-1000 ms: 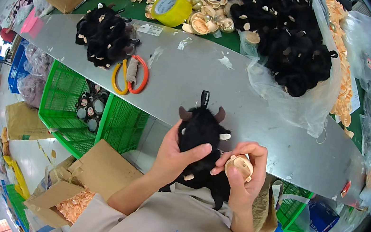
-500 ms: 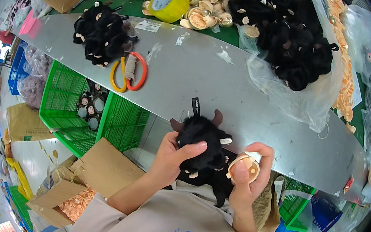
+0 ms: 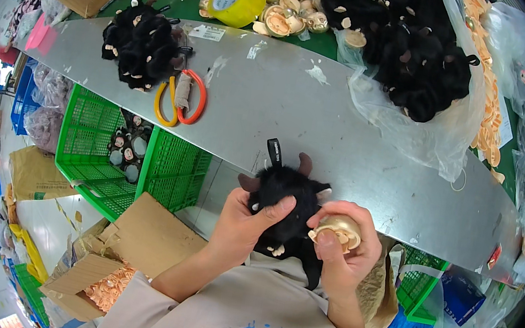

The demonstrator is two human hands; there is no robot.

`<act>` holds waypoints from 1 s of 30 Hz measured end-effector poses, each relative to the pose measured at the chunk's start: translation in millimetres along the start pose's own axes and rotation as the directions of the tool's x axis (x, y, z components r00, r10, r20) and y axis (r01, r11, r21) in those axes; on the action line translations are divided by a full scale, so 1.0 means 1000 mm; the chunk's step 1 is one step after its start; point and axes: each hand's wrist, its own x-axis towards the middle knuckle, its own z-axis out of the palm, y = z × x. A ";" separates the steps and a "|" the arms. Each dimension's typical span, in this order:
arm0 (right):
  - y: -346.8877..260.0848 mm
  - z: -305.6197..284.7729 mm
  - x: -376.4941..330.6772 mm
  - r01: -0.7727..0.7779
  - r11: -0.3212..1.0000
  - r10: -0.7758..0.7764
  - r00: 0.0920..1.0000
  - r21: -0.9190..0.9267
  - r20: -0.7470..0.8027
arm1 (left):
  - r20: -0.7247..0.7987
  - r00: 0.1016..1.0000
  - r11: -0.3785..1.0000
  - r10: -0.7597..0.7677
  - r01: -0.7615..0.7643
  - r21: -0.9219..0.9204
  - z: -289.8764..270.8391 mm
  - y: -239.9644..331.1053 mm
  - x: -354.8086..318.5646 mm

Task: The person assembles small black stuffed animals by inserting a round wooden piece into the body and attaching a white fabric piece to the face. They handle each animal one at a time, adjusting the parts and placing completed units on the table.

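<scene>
The right fingers (image 3: 330,246) have tipped the shell (image 3: 343,228), showing its golden outside.

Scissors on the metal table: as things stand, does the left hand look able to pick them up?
Probably not yet: the left hand is holding the black toy. The way seems otherwise free: the scissors lie with both handles uncovered.

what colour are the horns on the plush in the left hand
The horns are dark brown, showing best in the head view.

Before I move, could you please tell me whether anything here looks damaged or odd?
The metal tabletop looks marred: ragged white patches dot its far side, perhaps label remnants. Nothing stands out on the black plush in the left hand.
</scene>
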 end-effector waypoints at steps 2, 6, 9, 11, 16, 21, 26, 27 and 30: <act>0.005 0.005 0.001 -0.039 0.999 0.039 0.999 -0.015 -0.016 | -0.005 0.999 0.999 -0.038 0.038 -0.001 0.002 0.002 -0.004; 0.009 0.010 0.003 -0.079 0.997 0.079 0.997 0.018 0.000 | 0.013 1.000 0.998 -0.021 0.022 -0.055 0.010 0.005 -0.009; 0.011 0.011 0.002 -0.047 0.999 0.047 0.999 -0.022 0.002 | 0.023 0.999 0.998 0.036 -0.035 -0.057 0.009 0.003 -0.009; 0.013 0.011 0.001 -0.005 0.999 0.005 1.000 -0.045 0.013 | 0.033 0.997 0.997 0.072 -0.071 -0.028 0.009 0.002 -0.010; 0.014 0.013 0.000 0.060 0.997 -0.061 0.998 -0.050 -0.009 | 0.020 0.984 0.984 0.175 -0.176 0.029 0.023 0.009 -0.014; 0.013 0.012 0.001 0.118 0.990 -0.116 0.993 -0.074 0.025 | 0.032 0.972 0.972 0.234 -0.233 -0.007 0.025 0.006 -0.012; 0.018 0.006 0.001 0.244 0.931 -0.240 0.970 -0.271 0.048 | 0.019 0.972 0.966 0.236 -0.237 0.102 0.022 0.000 -0.012; 0.021 0.005 0.001 0.292 0.889 -0.290 0.955 -0.354 0.060 | 0.016 0.971 0.964 0.238 -0.238 0.115 0.023 -0.001 -0.011; 0.032 0.006 0.007 0.531 0.642 -0.567 0.814 -0.552 0.124 | -0.008 0.960 0.934 0.280 -0.271 0.231 0.027 -0.003 -0.015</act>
